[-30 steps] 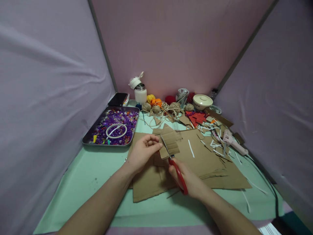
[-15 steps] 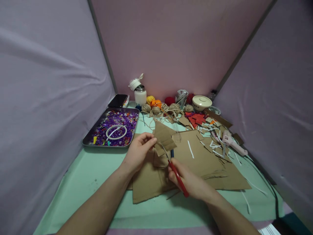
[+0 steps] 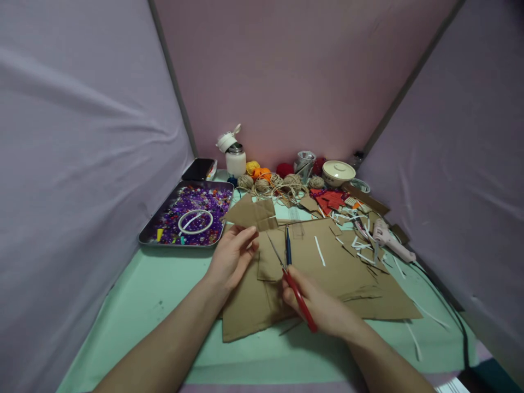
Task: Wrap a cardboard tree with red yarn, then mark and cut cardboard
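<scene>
My left hand (image 3: 235, 254) pinches the lower edge of a small cut piece of cardboard (image 3: 251, 212), held up and tilted near the bead tray. Red-handled scissors (image 3: 301, 300) are gripped in my right hand (image 3: 317, 300), their blades pointing up and left, apart from the piece. Below both hands lie large cardboard sheets (image 3: 245, 311), overlapping on the table. A dark blue pen (image 3: 289, 245) rests on the cardboard just beyond my right hand. One white strip (image 3: 320, 251) lies to the right of the pen.
At left stands a metal tray (image 3: 141, 240) of purple beads with a ring on top. Twine balls (image 3: 262, 185), a white bottle (image 3: 236, 161) and a lidded bowl (image 3: 338, 172) line the back. A glue gun (image 3: 391, 240) with a cord lies right, among scraps.
The cardboard piece has turned and swung left in my left hand, away from the scissor blades, which were at its edge. My right hand with the scissors has barely moved.
</scene>
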The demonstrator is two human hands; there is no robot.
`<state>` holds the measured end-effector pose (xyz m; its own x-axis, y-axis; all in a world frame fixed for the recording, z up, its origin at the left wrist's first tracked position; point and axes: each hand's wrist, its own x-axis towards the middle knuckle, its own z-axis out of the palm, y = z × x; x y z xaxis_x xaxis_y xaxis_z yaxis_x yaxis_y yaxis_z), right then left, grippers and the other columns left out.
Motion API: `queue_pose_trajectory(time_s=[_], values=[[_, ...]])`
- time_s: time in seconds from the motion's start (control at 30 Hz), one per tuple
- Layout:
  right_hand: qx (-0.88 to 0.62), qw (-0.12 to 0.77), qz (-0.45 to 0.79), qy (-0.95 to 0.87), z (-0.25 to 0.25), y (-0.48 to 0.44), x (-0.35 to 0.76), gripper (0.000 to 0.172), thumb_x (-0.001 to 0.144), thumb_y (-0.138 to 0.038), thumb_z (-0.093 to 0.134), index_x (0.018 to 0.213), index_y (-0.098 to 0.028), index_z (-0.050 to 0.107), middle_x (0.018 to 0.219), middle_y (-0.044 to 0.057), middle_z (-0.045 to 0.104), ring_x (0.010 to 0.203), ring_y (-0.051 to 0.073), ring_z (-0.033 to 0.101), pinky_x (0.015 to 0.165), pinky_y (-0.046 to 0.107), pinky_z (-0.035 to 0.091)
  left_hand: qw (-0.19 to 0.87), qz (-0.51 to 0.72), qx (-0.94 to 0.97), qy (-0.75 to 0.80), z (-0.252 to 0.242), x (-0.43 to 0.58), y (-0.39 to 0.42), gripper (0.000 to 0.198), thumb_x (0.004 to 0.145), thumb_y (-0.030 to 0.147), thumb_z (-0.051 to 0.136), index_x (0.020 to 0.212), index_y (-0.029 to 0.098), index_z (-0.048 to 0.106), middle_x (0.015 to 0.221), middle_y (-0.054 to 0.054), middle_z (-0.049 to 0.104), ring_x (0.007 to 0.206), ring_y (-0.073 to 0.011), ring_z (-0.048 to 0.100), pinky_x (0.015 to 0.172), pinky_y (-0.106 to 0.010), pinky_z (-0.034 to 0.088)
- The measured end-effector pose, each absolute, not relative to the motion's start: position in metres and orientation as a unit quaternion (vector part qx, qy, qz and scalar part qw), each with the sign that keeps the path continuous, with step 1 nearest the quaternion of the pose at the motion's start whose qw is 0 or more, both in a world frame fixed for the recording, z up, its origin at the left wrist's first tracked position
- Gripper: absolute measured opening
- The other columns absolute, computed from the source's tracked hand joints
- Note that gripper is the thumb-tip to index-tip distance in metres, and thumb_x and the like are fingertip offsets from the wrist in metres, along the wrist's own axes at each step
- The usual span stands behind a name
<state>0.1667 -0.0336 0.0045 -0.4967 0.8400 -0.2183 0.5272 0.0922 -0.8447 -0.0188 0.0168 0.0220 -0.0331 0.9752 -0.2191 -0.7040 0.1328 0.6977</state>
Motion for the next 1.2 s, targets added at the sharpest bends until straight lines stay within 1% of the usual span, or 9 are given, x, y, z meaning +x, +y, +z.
queue_pose_trajectory(time_s=[0.07, 0.17, 0.33, 0.47, 0.6, 0.77, 0.87, 1.0, 1.2], values=[[-0.475, 0.167, 0.477, -0.721, 0.005, -0.033, 0.167, 0.020, 0.090, -0.039, 0.044, 0.085, -0.019, 0.044, 0.077, -0.001, 0.051, 0.066, 0.012, 0.042, 0.059, 0.023, 0.035, 0.683, 0.620, 0.184, 0.339, 0.021, -0.017, 0.016, 0.017, 0.065, 0.011, 0.074, 0.074, 0.013, 0.060, 0.074, 0.001, 0.059, 0.068, -0.0071, 0.058, 0.056, -0.014, 0.048], [-0.474, 0.169, 0.474, -0.723, 0.005, -0.034, 0.167, 0.024, 0.090, -0.042, 0.043, 0.086, -0.019, 0.045, 0.079, 0.000, 0.052, 0.068, 0.012, 0.044, 0.061, 0.024, 0.036, 0.688, 0.621, 0.164, 0.339, 0.020, -0.015, 0.017, 0.012, 0.066, 0.009, 0.073, 0.071, 0.011, 0.062, 0.072, -0.002, 0.061, 0.068, -0.0069, 0.058, 0.061, -0.015, 0.051], [-0.473, 0.178, 0.473, -0.722, 0.004, -0.035, 0.167, 0.025, 0.090, -0.043, 0.044, 0.086, -0.018, 0.046, 0.079, 0.000, 0.052, 0.068, 0.013, 0.044, 0.060, 0.024, 0.036, 0.694, 0.620, 0.167, 0.327, 0.018, -0.013, 0.014, 0.008, 0.068, 0.009, 0.072, 0.071, 0.010, 0.065, 0.072, -0.002, 0.064, 0.069, -0.0073, 0.060, 0.065, -0.016, 0.053], [-0.468, 0.190, 0.481, -0.717, 0.003, -0.034, 0.168, 0.026, 0.090, -0.044, 0.043, 0.086, -0.019, 0.045, 0.077, 0.000, 0.050, 0.067, 0.012, 0.043, 0.059, 0.024, 0.036, 0.734, 0.563, 0.204, 0.321, 0.017, -0.008, 0.008, 0.012, 0.067, 0.011, 0.073, 0.076, 0.011, 0.066, 0.072, -0.002, 0.063, 0.067, -0.0074, 0.059, 0.062, -0.016, 0.051], [-0.461, 0.208, 0.498, -0.705, 0.004, -0.033, 0.169, 0.033, 0.089, -0.051, 0.043, 0.084, -0.019, 0.045, 0.075, -0.001, 0.048, 0.063, 0.012, 0.041, 0.057, 0.023, 0.036, 0.755, 0.521, 0.216, 0.336, 0.016, -0.005, 0.005, 0.013, 0.065, 0.010, 0.074, 0.074, 0.010, 0.065, 0.069, -0.002, 0.062, 0.063, -0.0066, 0.057, 0.059, -0.015, 0.050], [-0.429, 0.244, 0.532, -0.688, 0.004, -0.034, 0.167, 0.045, 0.088, -0.062, 0.033, 0.083, -0.019, 0.047, 0.070, -0.001, 0.045, 0.060, 0.011, 0.039, 0.054, 0.023, 0.035, 0.766, 0.503, 0.204, 0.344, 0.017, -0.007, 0.006, 0.012, 0.064, 0.010, 0.074, 0.072, 0.009, 0.065, 0.068, -0.002, 0.061, 0.063, -0.0069, 0.057, 0.059, -0.015, 0.050], [-0.436, 0.246, 0.526, -0.687, 0.003, -0.034, 0.166, 0.046, 0.087, -0.063, 0.034, 0.082, -0.019, 0.046, 0.070, -0.001, 0.045, 0.059, 0.011, 0.038, 0.053, 0.023, 0.035, 0.752, 0.505, 0.234, 0.353, 0.018, -0.006, 0.005, 0.014, 0.064, 0.012, 0.074, 0.076, 0.009, 0.066, 0.070, -0.002, 0.062, 0.063, -0.0071, 0.057, 0.060, -0.016, 0.049], [-0.439, 0.235, 0.514, -0.698, 0.004, -0.035, 0.167, 0.046, 0.088, -0.062, 0.032, 0.089, -0.018, 0.046, 0.077, 0.001, 0.047, 0.063, 0.012, 0.040, 0.056, 0.024, 0.037, 0.745, 0.490, 0.286, 0.352, 0.016, 0.000, 0.000, 0.018, 0.066, 0.015, 0.074, 0.082, 0.011, 0.066, 0.072, -0.002, 0.062, 0.060, -0.0068, 0.055, 0.058, -0.017, 0.047], [-0.440, 0.223, 0.487, -0.721, 0.006, -0.034, 0.168, 0.045, 0.089, -0.060, 0.031, 0.092, -0.018, 0.046, 0.084, 0.003, 0.050, 0.072, 0.015, 0.044, 0.067, 0.029, 0.041, 0.752, 0.473, 0.291, 0.355, 0.012, 0.002, -0.002, 0.016, 0.066, 0.017, 0.073, 0.078, 0.010, 0.066, 0.068, -0.002, 0.061, 0.057, -0.0070, 0.053, 0.057, -0.018, 0.046]])
